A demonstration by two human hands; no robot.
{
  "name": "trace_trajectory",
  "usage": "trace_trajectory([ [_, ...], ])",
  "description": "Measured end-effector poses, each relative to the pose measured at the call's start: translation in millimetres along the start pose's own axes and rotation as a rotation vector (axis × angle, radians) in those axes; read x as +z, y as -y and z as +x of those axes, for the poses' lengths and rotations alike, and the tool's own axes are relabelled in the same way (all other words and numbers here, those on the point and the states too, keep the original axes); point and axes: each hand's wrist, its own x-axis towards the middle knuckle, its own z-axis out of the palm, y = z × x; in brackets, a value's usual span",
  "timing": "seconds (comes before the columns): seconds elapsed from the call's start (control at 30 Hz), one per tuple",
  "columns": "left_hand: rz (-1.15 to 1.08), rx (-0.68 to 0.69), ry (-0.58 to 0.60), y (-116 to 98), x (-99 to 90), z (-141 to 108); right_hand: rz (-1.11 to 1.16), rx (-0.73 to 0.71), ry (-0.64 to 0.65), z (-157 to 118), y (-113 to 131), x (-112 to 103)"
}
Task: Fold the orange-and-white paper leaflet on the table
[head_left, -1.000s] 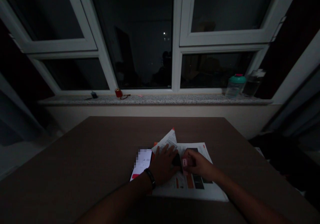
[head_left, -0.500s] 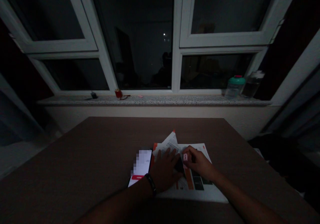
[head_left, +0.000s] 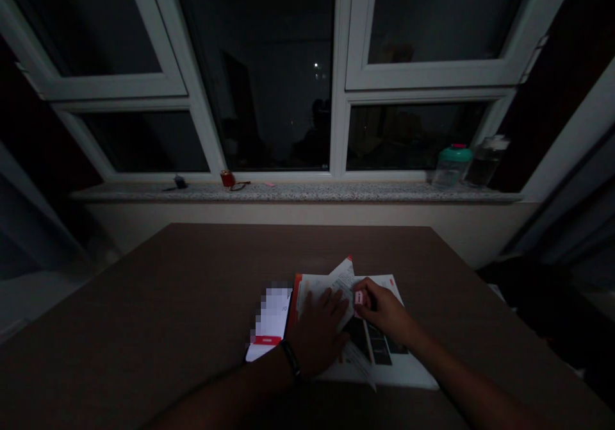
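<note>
Your left hand (head_left: 318, 335) lies on the paper (head_left: 343, 277), fingers apart — your right hand (head_left: 388, 313) has fingers clamped on a pink block (head_left: 359, 298).

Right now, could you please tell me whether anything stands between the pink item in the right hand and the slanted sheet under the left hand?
Nothing visible does: the right hand holds the pink item at the right edge of the slanted sheet; contact is unclear. The left hand covers part of the sheet, left of the item.
</note>
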Motion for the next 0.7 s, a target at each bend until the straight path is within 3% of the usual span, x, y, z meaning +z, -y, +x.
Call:
trace_trajectory([
  [0.17,0.014,-0.006,0.003,1.0,4.1,-1.2,-0.026,-0.051,0.050,-1.8,-5.4,-3.3],
  [0.4,0.018,-0.019,0.007,0.2,1.5,-0.3,0.042,-0.115,0.275,-11.0,-3.0,-7.9],
  [0.47,0.018,-0.015,0.020,-0.1,-0.7,-0.5,0.031,-0.104,0.247,-8.0,-3.1,-7.6],
  [0.6,0.008,-0.002,0.016,1.7,-1.4,-1.0,-0.024,-0.026,0.038,3.9,-10.5,-5.6],
  [0.7,0.004,0.007,0.011,3.5,0.7,-1.1,-0.047,-0.028,0.000,8.7,-15.9,-4.9],
])
